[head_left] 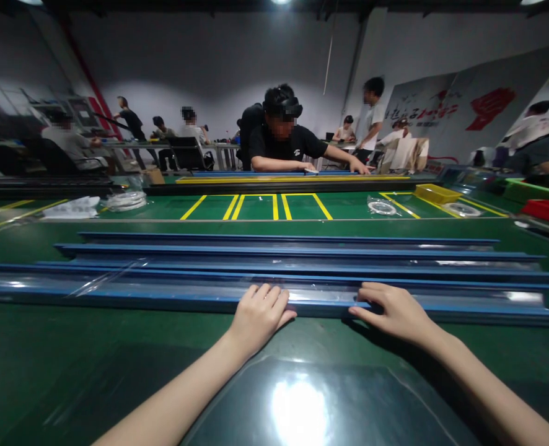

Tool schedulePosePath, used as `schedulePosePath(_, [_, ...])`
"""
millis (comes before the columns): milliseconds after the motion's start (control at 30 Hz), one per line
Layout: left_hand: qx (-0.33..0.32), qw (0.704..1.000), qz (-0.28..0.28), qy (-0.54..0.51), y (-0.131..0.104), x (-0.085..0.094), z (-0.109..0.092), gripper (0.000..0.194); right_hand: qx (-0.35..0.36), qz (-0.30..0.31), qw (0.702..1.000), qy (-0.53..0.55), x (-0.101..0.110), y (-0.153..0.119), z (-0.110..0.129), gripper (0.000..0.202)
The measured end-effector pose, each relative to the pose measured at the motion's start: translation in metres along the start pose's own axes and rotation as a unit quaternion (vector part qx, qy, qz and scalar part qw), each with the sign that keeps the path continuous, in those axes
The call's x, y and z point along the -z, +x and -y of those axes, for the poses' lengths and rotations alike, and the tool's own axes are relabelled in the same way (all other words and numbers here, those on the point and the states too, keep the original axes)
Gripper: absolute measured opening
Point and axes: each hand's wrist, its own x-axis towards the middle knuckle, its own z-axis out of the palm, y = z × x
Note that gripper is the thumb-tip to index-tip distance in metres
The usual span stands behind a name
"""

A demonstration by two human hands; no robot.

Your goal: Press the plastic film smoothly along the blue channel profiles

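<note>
A long blue channel-shaped profile (163, 296), with a transparent strip lying along its trough, stretches across the green table in front of me. My left hand (261, 310) is closed over its near wall, fingers curled inside and thumb along the front. Further right, my right hand (393, 310) curves around the same near wall, with its thumb at the front and its fingers over the trough. More blue profiles (293, 251) of the same kind lie parallel just behind. Crinkled transparent film (109, 277) crosses the nearest profile at left.
A glossy transparent sheet (297, 402) lies nearest me. Beyond the profiles are yellow tape lines (275, 207), coiled rings in plastic (126, 201), a yellow tray (437, 194) and a red bin (548, 212). Opposite, a person (284, 136) leans over yellow and black profiles.
</note>
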Motion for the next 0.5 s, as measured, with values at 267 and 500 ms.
schedulePosePath(267, [-0.005,1.0,-0.012,0.015,-0.0001,0.0014,-0.0005,0.026,0.012,-0.009,0.999,-0.032,-0.002,-0.0019,0.0017,0.034])
schedulePosePath(500, [-0.01,1.0,-0.001,-0.006,0.0001,-0.0004,0.0024,0.026,0.033,-0.016,0.996,-0.077,-0.0057,-0.0036,0.0032,0.035])
